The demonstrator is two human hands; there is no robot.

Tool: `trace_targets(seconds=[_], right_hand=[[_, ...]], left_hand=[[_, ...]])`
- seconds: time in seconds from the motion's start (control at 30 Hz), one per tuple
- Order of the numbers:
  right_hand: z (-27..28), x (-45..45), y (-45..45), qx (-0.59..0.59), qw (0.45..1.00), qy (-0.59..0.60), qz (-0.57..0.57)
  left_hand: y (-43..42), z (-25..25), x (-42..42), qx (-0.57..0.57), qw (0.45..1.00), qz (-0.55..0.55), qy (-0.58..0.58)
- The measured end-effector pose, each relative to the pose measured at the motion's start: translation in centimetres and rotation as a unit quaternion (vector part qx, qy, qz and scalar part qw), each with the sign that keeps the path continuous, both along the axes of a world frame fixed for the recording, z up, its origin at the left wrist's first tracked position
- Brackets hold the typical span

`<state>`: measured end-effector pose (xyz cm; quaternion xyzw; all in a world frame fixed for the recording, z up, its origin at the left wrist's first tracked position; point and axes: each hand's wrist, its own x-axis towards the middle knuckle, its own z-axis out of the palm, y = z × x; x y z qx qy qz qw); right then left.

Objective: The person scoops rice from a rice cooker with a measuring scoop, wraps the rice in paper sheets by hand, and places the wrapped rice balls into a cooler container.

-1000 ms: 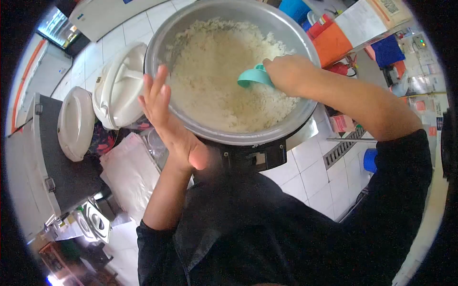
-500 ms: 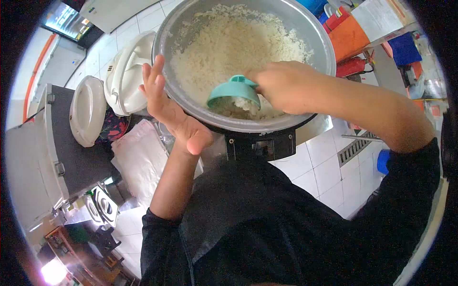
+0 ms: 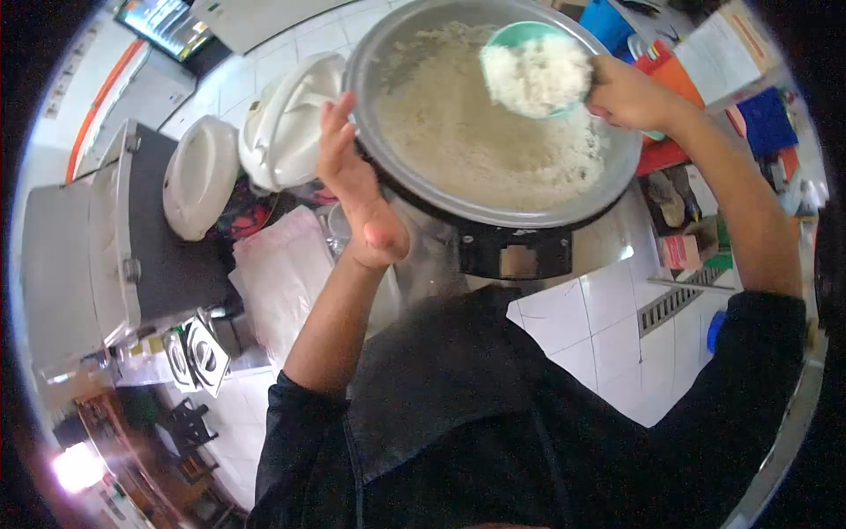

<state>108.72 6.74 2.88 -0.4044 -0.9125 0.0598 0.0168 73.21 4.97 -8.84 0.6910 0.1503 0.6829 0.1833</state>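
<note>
A large round metal pot (image 3: pixel 374 145) of cooked rice (image 3: pixel 476 132) stands in front of me. Above its far right side my right hand (image 3: pixel 636 95) is closed around the handle of a turquoise scoop (image 3: pixel 500 37). The scoop is heaped with white rice, its opening facing me. At the pot's left rim, my left hand (image 3: pixel 359 181) is raised with fingers stretched out and holds nothing. I cannot tell whether it touches the rim.
White oval lids (image 3: pixel 201 176) and a white handled container (image 3: pixel 286 132) are left of the pot. Plastic bags (image 3: pixel 282 273) lie nearer, beside my left forearm. A cardboard box (image 3: pixel 692 247) and a floor drain (image 3: pixel 679 300) are at the right.
My right hand has lifted the scoop from the near part of the rice up and to the far right, and it now shows full. My left hand stays open near the rim.
</note>
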Motion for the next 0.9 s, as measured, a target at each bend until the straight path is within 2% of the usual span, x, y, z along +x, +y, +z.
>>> trace_targets(seconds=[0.03,0.07,0.1,0.13,0.17,0.23,0.27,0.33,0.4,0.47,0.5,0.57,0.6,0.63,0.67,0.7,0.8,0.83,0.9], right_hand=[[1.0,-1.1,-0.1,-0.062,0.993,0.042,-0.093],[1.4,-2.5,-1.1,-0.188,0.955,0.085,-0.214],[1.9,-3.9,-2.1,-0.279,0.887,0.13,-0.344],[1.3,-4.4,-2.4,-0.247,0.893,0.14,-0.349],[0.8,-4.9,-2.8,-0.215,0.898,0.149,-0.354],[1.6,-9.1,-6.3,-0.209,0.872,0.235,-0.374],[1.4,-11.2,-7.4,-0.229,0.869,0.244,-0.364],[1.0,-16.5,-9.3,-0.273,0.866,0.242,-0.343],[1.2,-22.7,-11.1,-0.311,0.862,0.216,-0.338],[-1.8,-27.0,-11.7,-0.375,0.849,0.274,-0.254],[-3.4,-29.2,-12.0,-0.41,0.834,0.301,-0.212],[-7.9,-36.1,-11.9,-0.386,0.867,0.273,-0.161],[-10.2,-39.5,-11.8,-0.372,0.881,0.26,-0.135],[-14.4,-42.2,-11.6,-0.358,0.889,0.237,-0.159],[-16.6,-45.7,-12.4,-0.287,0.903,0.262,-0.185],[-18.9,-48.5,-12.5,-0.269,0.917,0.2,-0.214],[-26.7,-53.1,-13.5,-0.111,0.991,0.003,-0.076],[-27.8,-53.6,-13.6,-0.11,0.991,0.024,-0.076],[-28.7,-54.4,-13.1,-0.107,0.988,0.072,-0.079]], left_hand=[[-0.5,-0.3,-0.8,-0.031,1.0,-0.004,0.0],[-1.1,-0.9,-2.4,-0.037,0.999,0.016,0.033],[-1.7,-1.6,-4.3,-0.045,0.996,0.04,0.065],[-2.3,-2.3,-6.4,-0.054,0.992,0.065,0.098],[-2.9,-3.2,-8.9,-0.06,0.99,0.095,0.084],[-4.8,-5.1,-16.0,-0.104,0.954,0.183,0.215],[-6.2,-6.2,-19.7,-0.133,0.925,0.22,0.28],[-8.8,-8.0,-27.2,-0.259,0.854,0.282,0.352],[-10.9,-10.4,-34.5,-0.388,0.737,0.298,0.465],[-13.2,-12.3,-39.8,-0.448,0.618,0.279,0.583],[-13.7,-12.8,-41.0,-0.453,0.608,0.249,0.602],[-14.8,-14.0,-43.0,-0.464,0.588,0.189,0.635],[-15.1,-15.0,-43.9,-0.456,0.602,0.18,0.631],[-14.9,-16.3,-44.3,-0.448,0.615,0.171,0.626],[-14.5,-17.1,-44.6,-0.438,0.629,0.163,0.621],[-13.9,-16.6,-44.2,-0.439,0.615,0.154,0.637],[-13.6,-17.6,-44.4,-0.416,0.644,0.141,0.626],[-13.6,-18.0,-44.6,-0.399,0.659,0.141,0.621],[-12.4,-17.4,-44.3,-0.386,0.649,0.123,0.644]])
